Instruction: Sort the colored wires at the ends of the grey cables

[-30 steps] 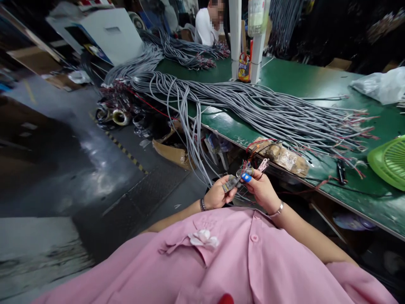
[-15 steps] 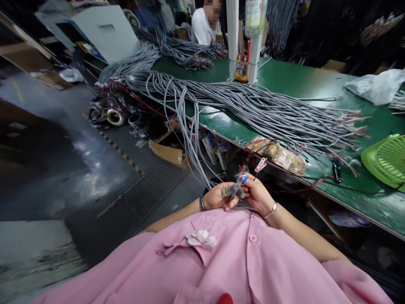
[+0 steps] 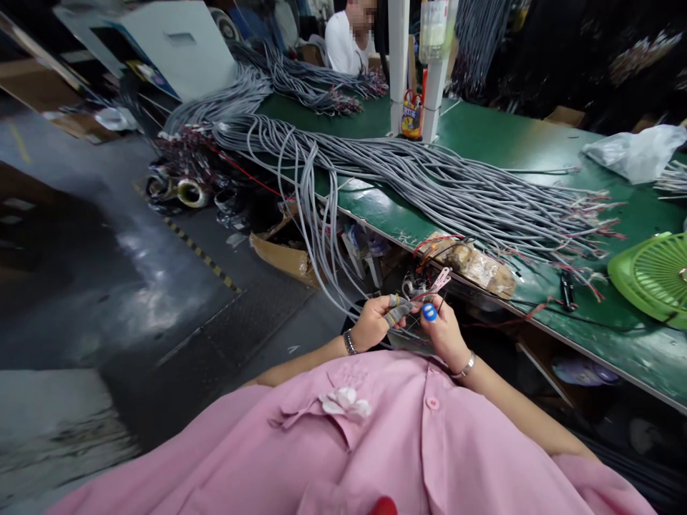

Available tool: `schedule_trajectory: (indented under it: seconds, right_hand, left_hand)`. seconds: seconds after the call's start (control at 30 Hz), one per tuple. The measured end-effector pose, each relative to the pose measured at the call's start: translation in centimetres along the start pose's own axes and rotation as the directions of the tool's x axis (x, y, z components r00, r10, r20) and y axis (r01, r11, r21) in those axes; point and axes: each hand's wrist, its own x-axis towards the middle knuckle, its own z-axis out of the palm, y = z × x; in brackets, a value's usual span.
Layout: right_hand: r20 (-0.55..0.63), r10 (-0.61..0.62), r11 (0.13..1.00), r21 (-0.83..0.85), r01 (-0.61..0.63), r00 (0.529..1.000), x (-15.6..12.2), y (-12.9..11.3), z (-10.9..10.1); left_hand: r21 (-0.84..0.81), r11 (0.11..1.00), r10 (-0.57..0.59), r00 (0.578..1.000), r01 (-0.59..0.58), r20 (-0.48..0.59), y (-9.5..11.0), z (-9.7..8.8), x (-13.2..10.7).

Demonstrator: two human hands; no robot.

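Observation:
My left hand point(image 3: 374, 323), with grey coverings on its fingers, is closed around the end of a grey cable point(image 3: 341, 304) in front of my waist. Close beside it, my right hand point(image 3: 446, 336) is closed in a pinch, a blue cover on its thumb. A thin red wire point(image 3: 426, 295) runs between the fingertips of both hands, and the right fingers grip at its end. Fine detail at the fingertips is too small to make out. Just above the right hand, a pink clip point(image 3: 442, 279) sticks up by the table edge.
A long bundle of grey cables point(image 3: 397, 168) with stripped ends lies across the green table point(image 3: 515, 136). Along its front edge sits a taped block point(image 3: 472, 266). A green fan point(image 3: 652, 275) stands at the right. Across the table is a person in white point(image 3: 343, 46).
The splayed coloured wires are no longer visible above my hands; a red wire now spans between them. My hands have drawn slightly apart, and the right thumb's blue cover now faces me.

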Motion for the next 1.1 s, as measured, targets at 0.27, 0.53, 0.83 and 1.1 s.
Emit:
schedule_trajectory:
  seconds: [0.27, 0.53, 0.83, 1.1]
  right_hand:
    - [-0.105, -0.022, 0.998, 0.062, 0.029, 0.994, 0.4, 0.0, 0.8]
    - [-0.049, 0.211, 0.914, 0.362, -0.18, 0.976, 0.2, -0.3, 1.1]
    - [-0.039, 0.176, 0.915, 0.374, -0.149, 0.984, 0.0, -0.9, 2.2]
    - [-0.098, 0.162, 0.897, 0.43, -0.105, 0.982, 0.1, -0.8, 2.0]
  left_hand:
    - [-0.002, 1.0, -0.017, 0.999, 0.017, -0.039, -0.5, -0.1, -0.6]
    - [-0.212, 0.974, -0.097, 0.991, 0.075, -0.096, -1.9, -0.1, -0.7]
    - [-0.047, 0.997, -0.061, 0.997, 0.058, -0.048, -0.7, 0.4, -1.2]
    - [0.002, 0.999, -0.038, 0.999, 0.038, -0.037, -1.0, 0.6, -0.9]
